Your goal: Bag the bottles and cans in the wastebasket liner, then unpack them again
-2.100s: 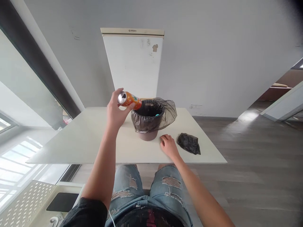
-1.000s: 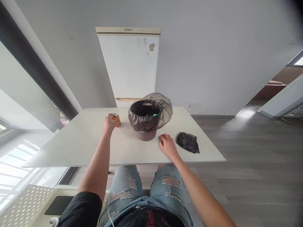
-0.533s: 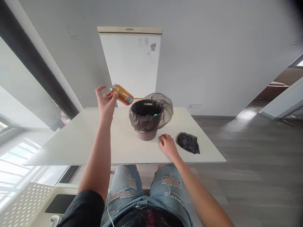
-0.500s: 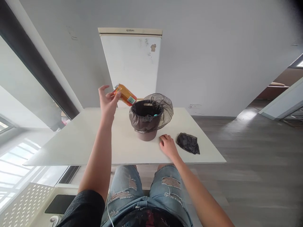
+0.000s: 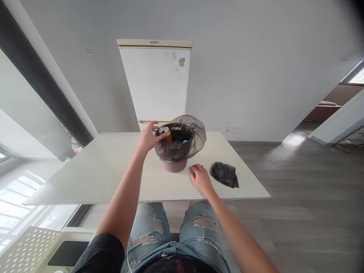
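My left hand [image 5: 149,138] is closed on an orange drink can [image 5: 167,137], thumb and fingers at its silver top end. The can stands partly inside the mouth of a brownish bin [image 5: 175,166], its lower end hidden by the near rim. A thin black bin bag [image 5: 197,131] lines the bin and billows out at the right. A bit of turquoise shows inside. My right hand [image 5: 200,178] rests on the white table, fingers loosely bent and apart, holding nothing that I can see. To its right lies a crumpled black plastic bag [image 5: 225,174].
The white table [image 5: 85,167] spans the width before me. Behind it stands a white fridge [image 5: 155,83] against a grey wall. At lower left is a pale perforated surface [image 5: 28,246] with a dark flat object [image 5: 68,253].
My left hand has brought the orange can right and down, from the air beside the bin into its mouth. The can has turned more upright. My right hand stays on the table.
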Available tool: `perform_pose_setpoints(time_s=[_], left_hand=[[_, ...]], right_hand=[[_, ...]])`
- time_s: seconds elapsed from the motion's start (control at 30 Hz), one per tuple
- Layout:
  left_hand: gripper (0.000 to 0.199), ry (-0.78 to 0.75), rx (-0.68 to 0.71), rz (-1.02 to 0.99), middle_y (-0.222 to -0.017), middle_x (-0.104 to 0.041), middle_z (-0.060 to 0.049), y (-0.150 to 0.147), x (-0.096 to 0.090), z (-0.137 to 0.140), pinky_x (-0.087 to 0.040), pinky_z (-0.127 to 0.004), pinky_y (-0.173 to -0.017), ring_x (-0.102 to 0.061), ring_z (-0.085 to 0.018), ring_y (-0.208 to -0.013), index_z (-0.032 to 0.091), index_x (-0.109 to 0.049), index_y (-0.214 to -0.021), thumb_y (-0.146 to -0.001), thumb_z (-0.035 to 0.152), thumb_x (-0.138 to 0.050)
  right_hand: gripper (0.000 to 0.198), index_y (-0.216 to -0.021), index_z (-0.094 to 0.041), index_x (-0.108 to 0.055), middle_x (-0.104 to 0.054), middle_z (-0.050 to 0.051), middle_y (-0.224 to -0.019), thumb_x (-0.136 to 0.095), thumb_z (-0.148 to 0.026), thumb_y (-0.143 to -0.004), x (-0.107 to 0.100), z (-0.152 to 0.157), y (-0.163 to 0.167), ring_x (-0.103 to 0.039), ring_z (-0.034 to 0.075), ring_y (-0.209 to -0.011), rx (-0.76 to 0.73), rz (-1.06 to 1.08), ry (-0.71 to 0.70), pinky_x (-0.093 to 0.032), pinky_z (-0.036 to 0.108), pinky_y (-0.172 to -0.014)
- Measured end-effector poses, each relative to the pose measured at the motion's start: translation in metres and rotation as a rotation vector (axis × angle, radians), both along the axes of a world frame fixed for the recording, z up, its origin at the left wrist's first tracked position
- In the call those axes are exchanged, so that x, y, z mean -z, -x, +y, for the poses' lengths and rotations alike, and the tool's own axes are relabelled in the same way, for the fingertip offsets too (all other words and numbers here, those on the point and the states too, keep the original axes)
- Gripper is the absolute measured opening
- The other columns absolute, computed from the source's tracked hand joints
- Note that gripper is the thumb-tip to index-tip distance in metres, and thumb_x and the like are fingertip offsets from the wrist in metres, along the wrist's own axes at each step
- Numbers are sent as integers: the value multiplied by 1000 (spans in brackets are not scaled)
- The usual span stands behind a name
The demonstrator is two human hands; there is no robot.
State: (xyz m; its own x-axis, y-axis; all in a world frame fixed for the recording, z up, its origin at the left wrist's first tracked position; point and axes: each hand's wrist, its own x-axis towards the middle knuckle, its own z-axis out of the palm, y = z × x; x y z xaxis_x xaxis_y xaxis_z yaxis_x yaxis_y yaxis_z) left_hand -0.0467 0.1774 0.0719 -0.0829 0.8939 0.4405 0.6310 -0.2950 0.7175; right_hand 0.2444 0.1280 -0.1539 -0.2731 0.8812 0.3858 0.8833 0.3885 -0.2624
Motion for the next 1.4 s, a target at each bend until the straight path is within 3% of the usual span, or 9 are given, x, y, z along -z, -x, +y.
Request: perform_pose_setpoints(time_s=[0.1,0.2,0.3,0.4,0.5,0.6,0.73,1.03,1.4], left_hand=[[59,-20,-3,-103,-130,-73,-12,7,6,-1,-56,-48,-102,-70,-30,-122,26,-59,-131,-83,50,-82],[46,-41,-86,-199,-127,-74,-11,21,26,1,-57,-43,-98,-72,-27,-116,25,-60,-127,-92,53,-71],[31,12,-231,-128,-122,-76,-11,41,67,5,-56,-38,-92,-73,-25,-109,23,-63,-119,-100,47,-58],[25,211,-354,86,-107,-78,-11,57,122,5,-53,-36,-85,-73,-26,-97,22,-66,-101,-102,39,-47],[23,294,-301,144,-87,-77,-8,64,170,-1,-50,-33,-74,-72,-24,-80,23,-67,-94,-100,31,-46],[15,311,-210,213,-80,-74,-5,64,197,-5,-47,-31,-72,-69,-24,-78,25,-68,-89,-94,26,-54],[14,311,-164,289,-83,-72,-6,63,208,-2,-44,-31,-72,-67,-25,-81,25,-69,-94,-94,26,-55],[19,302,-143,348,-94,-74,-8,66,210,-1,-46,-32,-80,-68,-25,-90,25,-69,-100,-99,27,-50],[17,279,-120,152,-87,-71,-7,65,205,-7,-46,-33,-79,-65,-24,-84,24,-66,-89,-96,28,-51]], right_hand=[[27,-115,-20,-68,-68,11,-122,-50,-10,-97,0,0,1,-60,27,-110,10,-1,-8,-46,38,-90],[27,-115,-20,-68,-67,11,-121,-50,-10,-98,0,-1,1,-60,27,-109,9,-3,-12,-46,37,-90],[26,-115,-20,-68,-67,11,-121,-50,-10,-98,0,-1,1,-61,27,-109,8,-5,-16,-46,37,-90],[27,-116,-20,-68,-68,11,-121,-52,-11,-97,1,0,0,-60,27,-109,7,-8,-24,-46,37,-90],[28,-116,-20,-68,-68,11,-121,-53,-10,-96,1,1,0,-61,26,-109,9,-3,-21,-46,36,-91],[28,-115,-20,-69,-68,11,-121,-53,-9,-94,0,0,1,-61,26,-110,15,-2,-15,-46,37,-91],[29,-115,-20,-69,-69,12,-121,-52,-10,-94,-1,0,1,-61,27,-109,13,5,-10,-47,38,-92],[28,-117,-20,-69,-68,12,-122,-51,-12,-97,1,0,0,-61,27,-109,6,-15,-14,-47,36,-90],[30,-117,-20,-69,-68,12,-121,-50,-11,-95,2,0,0,-60,28,-109,10,5,-13,-46,38,-90]])
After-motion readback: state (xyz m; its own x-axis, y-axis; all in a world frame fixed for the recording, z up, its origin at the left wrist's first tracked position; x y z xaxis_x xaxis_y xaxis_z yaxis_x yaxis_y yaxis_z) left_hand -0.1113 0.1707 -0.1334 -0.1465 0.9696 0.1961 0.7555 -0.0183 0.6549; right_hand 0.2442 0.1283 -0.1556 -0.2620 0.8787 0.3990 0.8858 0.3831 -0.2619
